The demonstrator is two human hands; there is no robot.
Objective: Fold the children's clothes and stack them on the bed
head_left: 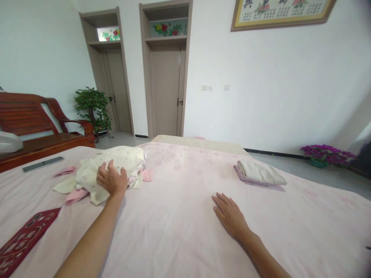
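On the left of the pink sheet lies a loose pile of pale cream and pink clothes (87, 170). My left hand (113, 179) is over the pile, its fingers spread and slightly bent near the top fabric. My right hand (230, 216) rests palm down on the sheet, fingers stretched out, holding nothing. Beyond it and to the right sits a neat stack of folded cloth (259, 173), a cream piece on top of a mauve one.
A dark red envelope-like item (27, 241) lies at the near left, and a phone (43, 164) farther back. Past the pink sheet (174, 216) stand a wooden bench (26, 116), a leafy plant (94, 108), two doors and a pot of purple flowers (326, 154).
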